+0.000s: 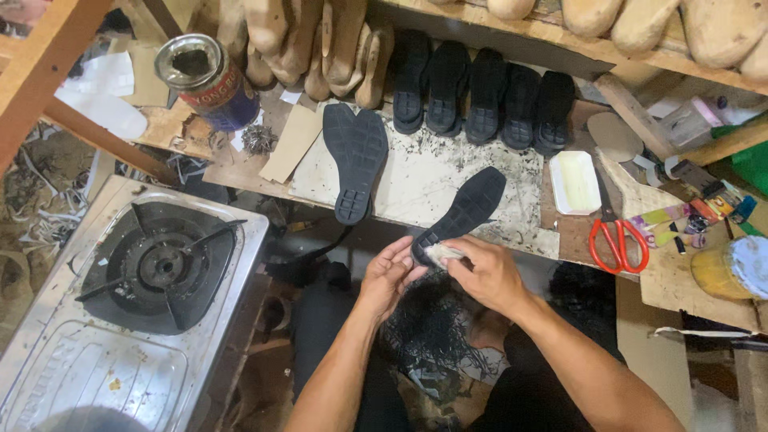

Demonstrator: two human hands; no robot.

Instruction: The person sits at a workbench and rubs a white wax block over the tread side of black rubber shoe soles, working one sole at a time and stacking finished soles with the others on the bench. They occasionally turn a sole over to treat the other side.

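Black shoe sole (pixel 466 210) lies slanted across the front edge of the workbench (pixel 448 180), its heel end held at the hands. At nine o'clock from it sits a gas stove (pixel 152 272), with an open tin can (pixel 210 80) at eleven o'clock. Left hand (pixel 386 276) cups the heel from below, fingers curled loosely on it. Right hand (pixel 484 272) pinches a pale scrap (pixel 440 254) against the heel. Red-handled scissors (pixel 618 240) lie at three o'clock
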